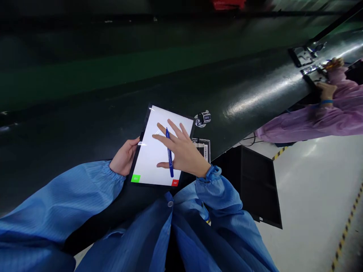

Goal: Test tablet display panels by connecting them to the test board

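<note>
White is glowing across the tablet point(147, 158), which is sitting at the near side of the dark counter point(241, 98), just left of a small black-and-silver device point(204, 118). The left hand point(124, 156) is gripping its left edge with bent fingers; the right hand point(185, 153) is reaching over the screen with fingers splayed wide, and I can't tell whether they are touching the glass or clasping the blue pen point(170, 160) that is lying across them. To my eye the tablet is looking light and stiff, its glass slick and breakable, so the slim black borders are offering the surest hold. Its long axis is running near to far, the far end leaning right. The pen is pointing far, tilting slightly left.
</note>
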The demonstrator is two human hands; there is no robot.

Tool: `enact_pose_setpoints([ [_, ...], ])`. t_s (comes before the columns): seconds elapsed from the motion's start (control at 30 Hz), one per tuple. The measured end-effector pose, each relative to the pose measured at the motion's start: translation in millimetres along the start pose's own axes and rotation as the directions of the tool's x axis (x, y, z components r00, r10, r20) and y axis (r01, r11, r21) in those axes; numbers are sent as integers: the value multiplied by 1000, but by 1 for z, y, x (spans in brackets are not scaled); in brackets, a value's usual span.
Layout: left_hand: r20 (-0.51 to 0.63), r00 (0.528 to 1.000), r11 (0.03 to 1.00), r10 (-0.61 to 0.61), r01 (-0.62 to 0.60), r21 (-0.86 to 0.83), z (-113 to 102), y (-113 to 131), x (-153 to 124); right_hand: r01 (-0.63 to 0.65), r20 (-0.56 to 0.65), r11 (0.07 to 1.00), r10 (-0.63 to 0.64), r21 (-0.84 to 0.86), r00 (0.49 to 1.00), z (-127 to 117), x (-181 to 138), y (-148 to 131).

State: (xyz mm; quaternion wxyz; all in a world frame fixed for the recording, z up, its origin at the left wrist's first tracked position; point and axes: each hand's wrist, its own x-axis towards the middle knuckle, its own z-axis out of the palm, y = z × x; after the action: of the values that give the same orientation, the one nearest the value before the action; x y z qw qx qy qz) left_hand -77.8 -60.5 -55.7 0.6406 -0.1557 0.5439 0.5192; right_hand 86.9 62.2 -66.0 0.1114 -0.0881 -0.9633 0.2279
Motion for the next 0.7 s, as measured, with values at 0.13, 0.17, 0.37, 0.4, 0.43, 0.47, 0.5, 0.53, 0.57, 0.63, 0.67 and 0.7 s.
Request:
enact_pose_setpoints([
  [0.13, -12, 999, 999, 42, -42, -10, 3, -1, -1, 7, -175, 997, -20, -78, 984, 29, -12, -7],
  [0.17, -17, 999, 999, 50, -50, -13, 5, -1, -2, 8, -236, 996, -28, -85, 971, 33, -15, -8],
  [0.37, -82, 997, 1000, 1, -3, -24, 11, 4, -7, -107, -513, 994, 104, 23, 852, 6, -30, -8],
  [0.4, -88, 996, 1000, -8, 5, -29, 12, 5, -8, -156, -563, 985, 169, 73, 809, -2, -35, -6],
  [0.43, -97, 995, 999, -21, 18, -33, 13, 6, -9, -207, -600, 971, 235, 117, 765, -9, -41, -3],
  [0.47, -112, 993, 999, -39, 35, -34, 14, 6, -10, -262, -621, 954, 295, 148, 726, -15, -48, 2],
  [0.5, -133, 990, 998, -54, 51, -31, 15, 7, -11, -319, -628, 933, 351, 168, 694, -18, -56, 7],
  [0.53, -156, 986, 998, -63, 60, -27, 16, 7, -12, -373, -622, 910, 400, 181, 673, -18, -64, 12],
  [0.57, -175, 982, 997, -70, 67, -23, 16, 7, -12, -422, -605, 887, 443, 188, 662, -17, -72, 18],
  [0.63, -197, 978, 998, -70, 69, -13, 16, 6, -11, -490, -556, 850, 506, 193, 660, -8, -88, 28],
  [0.67, -201, 977, 998, -63, 63, -5, 14, 6, -10, -506, -529, 840, 525, 195, 667, -3, -94, 32],
  [0.7, -203, 978, 998, -53, 56, 8, 11, 5, -8, -516, -505, 835, 535, 192, 678, 3, -99, 35],
])
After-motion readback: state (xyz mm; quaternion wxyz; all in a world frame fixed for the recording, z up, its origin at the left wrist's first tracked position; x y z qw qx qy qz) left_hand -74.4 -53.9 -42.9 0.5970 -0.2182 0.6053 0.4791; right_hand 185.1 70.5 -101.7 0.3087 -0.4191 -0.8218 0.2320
